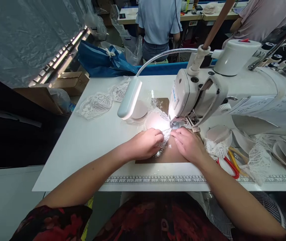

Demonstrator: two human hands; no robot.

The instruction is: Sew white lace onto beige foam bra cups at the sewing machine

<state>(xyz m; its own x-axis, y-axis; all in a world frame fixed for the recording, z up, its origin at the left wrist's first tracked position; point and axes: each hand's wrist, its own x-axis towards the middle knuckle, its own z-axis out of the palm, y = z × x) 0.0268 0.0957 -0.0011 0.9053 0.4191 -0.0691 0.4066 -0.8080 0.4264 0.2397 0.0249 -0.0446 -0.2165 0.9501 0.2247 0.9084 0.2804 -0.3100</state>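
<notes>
"What's in your grip?"
"My left hand [148,143], curled closed, holds white lace [166,136]; my right hand [187,144] touches its edge, but whether it pinches I can't tell."
"Where's the lace?"
"By the sewing machine head [183,93], right of the lamp [130,98]."

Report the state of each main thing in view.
White lace-edged fabric cup, lying, edge at white sewing machine.
Left hand, closed on cup.
Right hand, resting at cup's edge.
Grey gooseneck lamp, lit.
White lace strip, spread out.
Blue plastic bag, tied.
Red-handled tool, lying unheld.
</notes>
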